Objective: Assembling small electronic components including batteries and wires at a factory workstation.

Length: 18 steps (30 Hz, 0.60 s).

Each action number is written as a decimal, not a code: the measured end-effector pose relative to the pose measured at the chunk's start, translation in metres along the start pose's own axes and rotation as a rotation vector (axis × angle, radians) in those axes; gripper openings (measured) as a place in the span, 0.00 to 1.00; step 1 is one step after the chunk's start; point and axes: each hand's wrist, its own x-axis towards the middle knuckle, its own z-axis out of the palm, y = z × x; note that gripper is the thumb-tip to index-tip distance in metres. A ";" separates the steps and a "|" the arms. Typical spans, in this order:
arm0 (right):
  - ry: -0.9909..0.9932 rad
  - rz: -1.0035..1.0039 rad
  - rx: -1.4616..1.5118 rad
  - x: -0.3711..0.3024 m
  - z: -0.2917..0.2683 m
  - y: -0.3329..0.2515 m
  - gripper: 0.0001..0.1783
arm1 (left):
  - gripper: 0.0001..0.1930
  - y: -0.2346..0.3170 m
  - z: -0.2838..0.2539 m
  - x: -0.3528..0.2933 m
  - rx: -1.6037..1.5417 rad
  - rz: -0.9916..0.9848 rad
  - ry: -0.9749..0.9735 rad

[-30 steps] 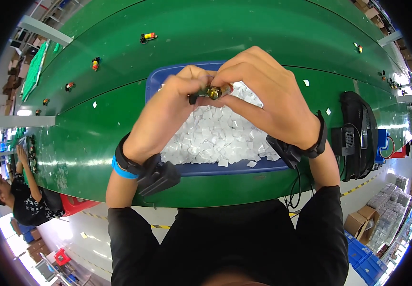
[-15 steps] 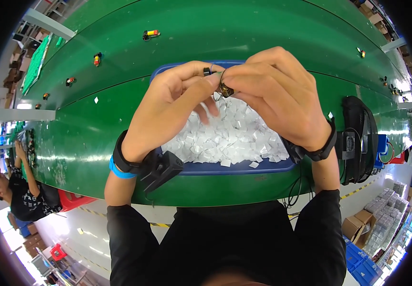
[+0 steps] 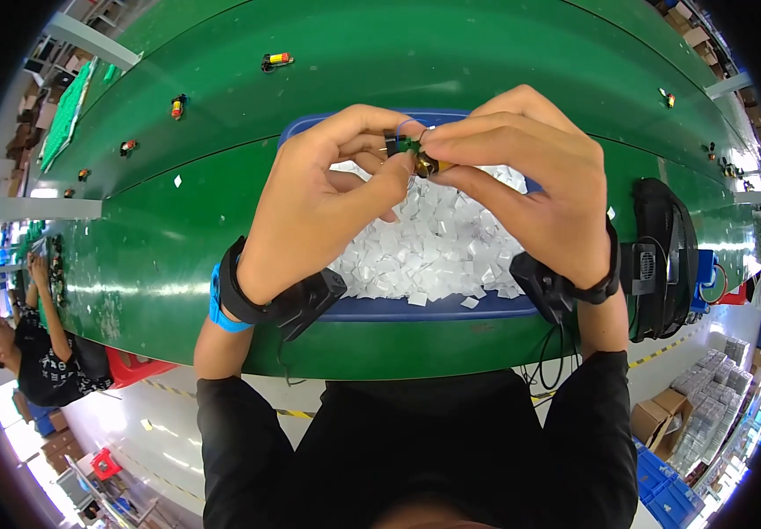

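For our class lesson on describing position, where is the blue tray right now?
In the head view, the blue tray lies mid-picture on the green table, beneath the left hand and right hand, with white pieces in it.

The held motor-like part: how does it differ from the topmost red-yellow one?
The held part is between the left hand and right hand; the red-yellow part lies on the green table. The right hand partly covers the held part; the red-yellow part is uncovered. Both show yellow.
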 end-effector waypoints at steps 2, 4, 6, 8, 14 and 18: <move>-0.062 0.080 0.088 0.002 -0.006 -0.003 0.10 | 0.12 -0.001 0.002 -0.002 0.178 0.093 0.035; -0.104 0.078 0.074 0.002 -0.009 -0.002 0.11 | 0.12 -0.001 0.004 -0.003 0.266 0.139 0.053; -0.187 0.076 0.046 0.001 -0.012 -0.001 0.12 | 0.12 0.000 0.005 -0.005 0.360 0.126 0.039; -0.242 0.148 0.080 0.003 -0.017 -0.003 0.13 | 0.12 0.001 0.005 -0.006 0.406 0.119 0.031; -0.334 0.181 0.099 0.004 -0.021 -0.003 0.17 | 0.14 0.004 0.000 -0.003 0.236 0.004 -0.072; -0.077 -0.137 -0.182 0.005 -0.009 0.003 0.16 | 0.15 0.004 0.000 -0.002 0.048 0.030 0.005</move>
